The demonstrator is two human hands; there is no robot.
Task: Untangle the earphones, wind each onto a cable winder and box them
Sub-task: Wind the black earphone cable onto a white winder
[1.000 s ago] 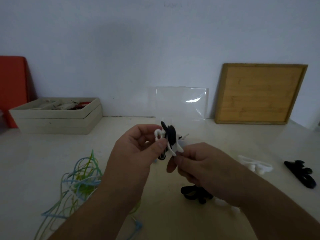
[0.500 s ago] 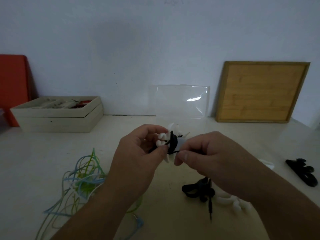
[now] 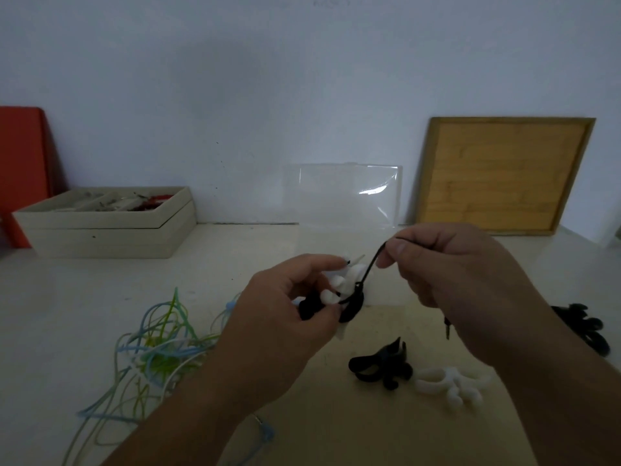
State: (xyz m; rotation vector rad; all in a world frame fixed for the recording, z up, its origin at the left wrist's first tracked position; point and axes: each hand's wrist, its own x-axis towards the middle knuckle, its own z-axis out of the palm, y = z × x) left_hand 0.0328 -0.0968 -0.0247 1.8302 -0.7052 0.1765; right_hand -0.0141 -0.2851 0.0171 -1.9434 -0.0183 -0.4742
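A pale cream desk (image 3: pixel 84 297) runs back to a plain bluish-white wall (image 3: pixel 235 95) in dim light. Above the middle of the desk, the left hand (image 3: pixel 285 317) has its grip clamped on a white cable winder (image 3: pixel 346 280) with black cord wound round it. The right hand (image 3: pixel 453 274), just right of it and a little higher, has its grip pinched together on the black earphone cable (image 3: pixel 373 264), which runs taut down to the winder. A jack plug (image 3: pixel 447 329) hangs below this hand.

On the near left of the desk lies a tangle of blue, green and yellow earphones (image 3: pixel 161 351). Near the right lie a black winder (image 3: pixel 379 364) and a white winder (image 3: pixel 450 385), just beside each other, and another black winder (image 3: pixel 584 327) farther right.

At the far edge, a clear plastic box (image 3: pixel 346 196) and a wooden tray (image 3: pixel 504 176) lean against the wall. A beige compartment box (image 3: pixel 107 237) sits far left, with a red board (image 3: pixel 20 169) behind it.
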